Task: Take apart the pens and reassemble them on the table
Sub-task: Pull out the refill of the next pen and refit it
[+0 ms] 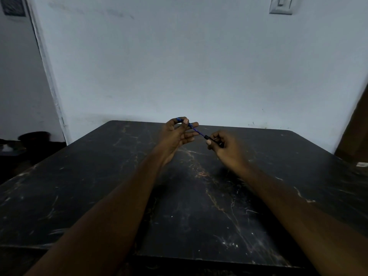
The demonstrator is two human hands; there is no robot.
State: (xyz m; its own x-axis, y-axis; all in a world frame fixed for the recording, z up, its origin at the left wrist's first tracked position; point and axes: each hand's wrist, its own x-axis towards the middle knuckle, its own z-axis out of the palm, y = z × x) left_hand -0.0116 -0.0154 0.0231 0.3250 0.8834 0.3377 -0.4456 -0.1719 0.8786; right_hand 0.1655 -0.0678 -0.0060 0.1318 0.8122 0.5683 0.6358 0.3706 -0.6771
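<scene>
Pen (191,125) held in air over far part of bench (119,196), pulled partly apart. Blue barrel (179,119) pinched by left hand (176,135); black tip piece (208,137) gripped by right hand (226,149); thin refill (199,133) bared between. Step judged: separation or refit, cannot be told. Next: straight travel along barrel line needed, refill kept unbent.

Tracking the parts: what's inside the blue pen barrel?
A thin refill sticks out of the blue barrel toward the black piece in the right hand; the left hand covers the rest.
</scene>
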